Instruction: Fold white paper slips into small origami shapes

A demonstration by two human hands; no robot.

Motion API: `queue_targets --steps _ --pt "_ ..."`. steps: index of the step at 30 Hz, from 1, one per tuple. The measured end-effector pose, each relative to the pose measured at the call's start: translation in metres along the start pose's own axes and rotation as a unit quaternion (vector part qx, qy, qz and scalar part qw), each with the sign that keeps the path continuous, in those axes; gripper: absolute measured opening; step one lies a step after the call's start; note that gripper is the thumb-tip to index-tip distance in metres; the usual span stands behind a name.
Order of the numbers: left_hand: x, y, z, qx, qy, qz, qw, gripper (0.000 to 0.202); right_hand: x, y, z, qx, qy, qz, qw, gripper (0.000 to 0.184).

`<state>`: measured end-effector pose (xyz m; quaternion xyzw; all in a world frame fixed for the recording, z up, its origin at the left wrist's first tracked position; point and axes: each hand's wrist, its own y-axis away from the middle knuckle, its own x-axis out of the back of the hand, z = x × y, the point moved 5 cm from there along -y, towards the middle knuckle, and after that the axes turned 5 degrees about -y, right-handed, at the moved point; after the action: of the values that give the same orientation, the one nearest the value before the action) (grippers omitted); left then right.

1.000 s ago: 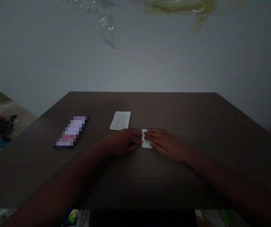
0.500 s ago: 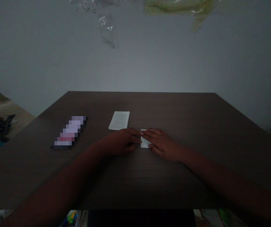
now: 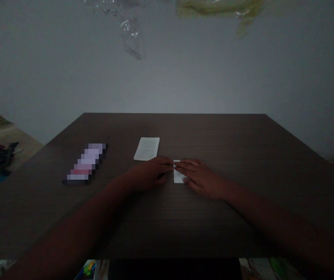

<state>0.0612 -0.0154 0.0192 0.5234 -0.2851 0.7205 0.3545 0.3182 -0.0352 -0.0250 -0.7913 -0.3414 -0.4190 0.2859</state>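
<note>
A small piece of white paper (image 3: 179, 178) lies on the dark wooden table, partly covered. My right hand (image 3: 198, 175) rests flat over its right part, fingers stretched out to the left. At the paper's left edge is my left hand (image 3: 153, 173), its fingertips touching or almost touching that edge and its fingers loosely extended. Just beyond the left hand sits a stack of printed paper sheets (image 3: 147, 149), its near right corner close to the knuckles.
A phone (image 3: 86, 163) with a blurred-out screen lies on the left of the table (image 3: 213, 136). Behind the table rises a pale wall (image 3: 167, 77) with clear and yellow plastic (image 3: 222, 8) at its top. Colourful things (image 3: 89, 269) show below the near edge.
My left hand's fingers have shifted slightly up along the paper's left edge. The right hand stays nearly still on the paper.
</note>
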Motion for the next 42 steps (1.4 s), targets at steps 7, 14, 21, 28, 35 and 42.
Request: queue_targets --steps 7,14,21,28,35,42 --pt "0.002 -0.002 0.006 -0.007 -0.012 0.010 1.000 0.048 0.000 0.001 0.000 -0.005 0.001 -0.008 1.000 0.064" --pt "0.002 -0.001 0.001 -0.015 -0.003 0.009 1.000 0.052 -0.001 0.002 -0.001 -0.012 0.002 -0.017 1.000 0.067" --pt "0.003 -0.004 -0.008 0.032 -0.008 0.028 0.999 0.045 0.000 0.001 -0.002 -0.014 0.004 -0.018 1.000 0.064" --pt "-0.006 -0.010 -0.009 0.038 -0.063 0.035 0.997 0.044 -0.001 0.000 0.000 -0.008 0.002 -0.014 1.000 0.064" --pt "-0.003 -0.012 -0.005 0.036 -0.071 0.017 0.997 0.048 0.001 0.001 -0.003 -0.006 0.002 -0.020 1.000 0.064" --pt "-0.001 -0.013 -0.006 0.035 -0.059 0.027 0.997 0.046 0.000 0.001 -0.001 -0.009 0.000 -0.015 1.000 0.067"
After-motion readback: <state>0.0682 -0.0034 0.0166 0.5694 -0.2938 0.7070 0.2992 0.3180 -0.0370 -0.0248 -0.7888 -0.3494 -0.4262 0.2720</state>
